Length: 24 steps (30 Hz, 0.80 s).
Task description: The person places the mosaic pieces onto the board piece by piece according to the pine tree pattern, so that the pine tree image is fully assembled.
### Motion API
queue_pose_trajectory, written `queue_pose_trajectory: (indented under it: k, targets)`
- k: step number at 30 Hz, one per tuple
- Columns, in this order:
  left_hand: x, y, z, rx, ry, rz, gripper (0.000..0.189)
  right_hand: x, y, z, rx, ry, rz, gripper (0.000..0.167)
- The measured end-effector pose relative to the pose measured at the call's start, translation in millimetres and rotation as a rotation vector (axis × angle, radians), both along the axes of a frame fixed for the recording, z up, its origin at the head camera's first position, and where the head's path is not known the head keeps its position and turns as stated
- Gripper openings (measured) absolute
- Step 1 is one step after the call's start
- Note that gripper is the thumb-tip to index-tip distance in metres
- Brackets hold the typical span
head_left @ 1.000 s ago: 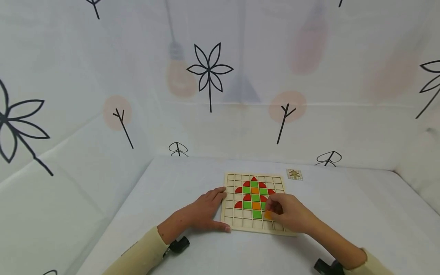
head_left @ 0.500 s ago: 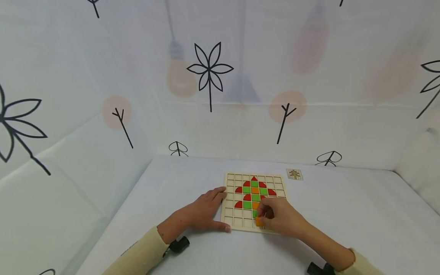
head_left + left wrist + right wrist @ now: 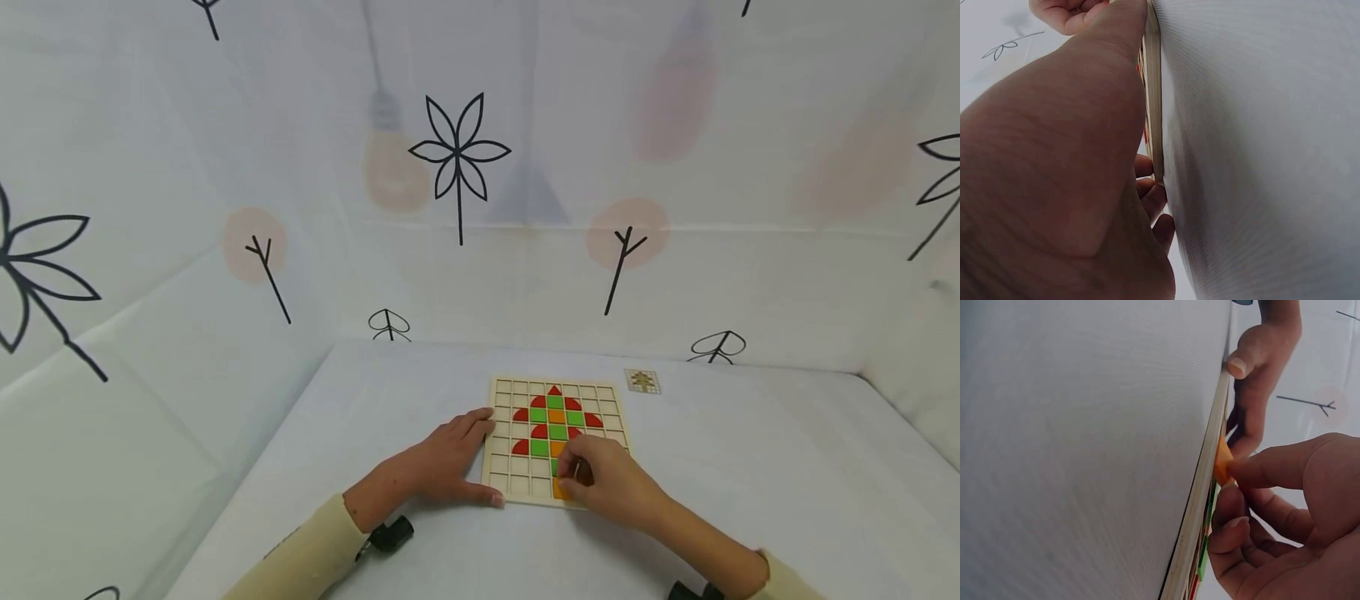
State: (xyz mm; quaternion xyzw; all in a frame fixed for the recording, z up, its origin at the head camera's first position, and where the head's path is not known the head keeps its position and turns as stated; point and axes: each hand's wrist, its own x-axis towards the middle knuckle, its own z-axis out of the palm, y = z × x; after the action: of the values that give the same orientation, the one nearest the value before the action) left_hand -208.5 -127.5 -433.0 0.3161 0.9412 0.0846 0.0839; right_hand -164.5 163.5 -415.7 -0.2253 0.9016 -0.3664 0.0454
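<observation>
A wooden grid board (image 3: 519, 485) lies on the white table, with red, green and orange pieces set in a tree shape. My left hand (image 3: 446, 458) rests at its near left corner, fingers spread along the left edge and thumb at the front edge. Between thumb and fingertips, my right hand (image 3: 611, 483) pinches an orange square tile (image 3: 560, 490) at the front row, just below a green square (image 3: 555, 467). In the right wrist view that orange tile (image 3: 1222, 459) stands tilted at the board's edge. The right hand hides some pieces on the board's right side.
A small card with a tree pattern on a grid (image 3: 642, 381) lies behind the board's right corner. White cloth walls with printed plants surround the table (image 3: 390, 375). A black wrist camera (image 3: 392, 533) sits under the left wrist.
My right hand has carried the orange tile left and toward the front, from the board's right part to the front row under the trunk. The left hand and the board have stayed put.
</observation>
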Motion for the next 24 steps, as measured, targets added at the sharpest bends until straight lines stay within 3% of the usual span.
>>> queue_pose_trajectory:
  k: [11,18,24]
  targets:
    - [0.1,-0.1,0.1,-0.001,0.007,-0.014,0.119,4.5,2,-0.9,0.031,0.005,-0.020,0.016]
    - [-1.3,-0.3,-0.8,0.000,0.004,-0.019,0.121,5.4,13,0.4,0.009,0.077,-0.020,0.018]
    - [-3.4,0.3,-0.7,-0.006,0.000,-0.017,0.120,-6.7,33,1.8,0.037,0.161,-0.132,0.016]
